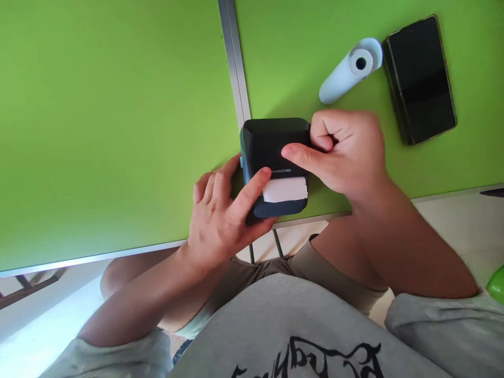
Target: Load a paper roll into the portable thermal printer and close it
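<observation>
**A:** ok so I was standing right there. The printer (277, 132) was at the near edge of the bench (118, 131), just below the metal strip (235, 63). Couldn't tell if it sat flat or was lifted a little.

**B:** How were they holding it?

**A:** Both hands. The left hand (214, 215) was grasping it round the left side, thumb along the near edge, index finger laid over the front. The right hand (350, 149) had its fingers curled in at the right side and its thumb across the top, so imo it was gripping that side.

**B:** Decent technique?

**A:** Pretty much, yeah. Left for steadying, right thumb for pressure, that seemed sensible to me. My one gripe was the left index: it lay right by the corner of the paper (285, 190), and leaning on that could've creased it. I'd have slid it onto bare casing.

**B:** And being that close to the edge?

**A:** Risky if a hand slipped, tbh. Further in was safer, just short of the white roll (338, 81) and the phone (425, 79), which lay side by side past the right hand.
</observation>
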The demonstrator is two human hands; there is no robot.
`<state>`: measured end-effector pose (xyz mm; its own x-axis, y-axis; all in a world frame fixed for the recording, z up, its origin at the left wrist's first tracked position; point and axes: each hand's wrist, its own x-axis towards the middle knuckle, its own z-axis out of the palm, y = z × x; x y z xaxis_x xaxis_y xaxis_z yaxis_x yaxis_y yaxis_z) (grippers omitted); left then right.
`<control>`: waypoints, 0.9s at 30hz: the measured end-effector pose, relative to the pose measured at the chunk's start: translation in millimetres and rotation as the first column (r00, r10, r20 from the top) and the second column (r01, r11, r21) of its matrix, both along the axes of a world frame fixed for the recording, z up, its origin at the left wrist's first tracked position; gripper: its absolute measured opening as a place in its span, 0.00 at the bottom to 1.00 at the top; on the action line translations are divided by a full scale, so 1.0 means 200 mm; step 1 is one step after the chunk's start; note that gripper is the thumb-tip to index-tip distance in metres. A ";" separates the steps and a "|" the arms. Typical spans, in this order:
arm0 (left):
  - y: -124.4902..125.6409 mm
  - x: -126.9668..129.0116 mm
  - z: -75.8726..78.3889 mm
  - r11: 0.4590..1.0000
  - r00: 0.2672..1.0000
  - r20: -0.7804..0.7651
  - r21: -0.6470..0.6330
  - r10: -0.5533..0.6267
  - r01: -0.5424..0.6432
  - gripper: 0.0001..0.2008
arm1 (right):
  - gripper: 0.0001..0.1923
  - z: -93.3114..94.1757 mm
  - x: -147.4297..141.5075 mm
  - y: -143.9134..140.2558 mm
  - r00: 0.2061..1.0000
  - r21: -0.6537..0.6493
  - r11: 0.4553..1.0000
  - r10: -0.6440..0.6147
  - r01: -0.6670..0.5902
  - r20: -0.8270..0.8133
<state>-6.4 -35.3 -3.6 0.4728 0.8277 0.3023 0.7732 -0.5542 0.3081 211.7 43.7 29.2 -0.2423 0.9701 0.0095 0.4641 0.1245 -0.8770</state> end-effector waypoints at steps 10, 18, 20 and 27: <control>-0.01 0.02 0.01 0.999 0.999 0.017 0.000 0.033 -0.033 0.36 | 0.29 -0.03 0.00 0.00 1.000 0.009 1.000 -0.003 0.004 -0.020; 0.00 0.01 -0.02 0.999 0.999 0.033 0.013 0.042 -0.042 0.50 | 0.28 -0.03 0.01 -0.01 0.999 -0.003 1.000 0.002 -0.002 -0.037; -0.01 0.01 -0.03 0.998 0.998 0.013 0.028 0.053 -0.054 0.53 | 0.28 -0.04 0.01 -0.01 0.999 0.013 1.000 0.009 -0.008 -0.036; -0.01 0.02 -0.01 0.996 0.996 -0.038 -0.021 0.085 -0.086 0.49 | 0.25 -0.03 0.01 -0.01 0.997 0.013 1.000 0.025 -0.024 -0.067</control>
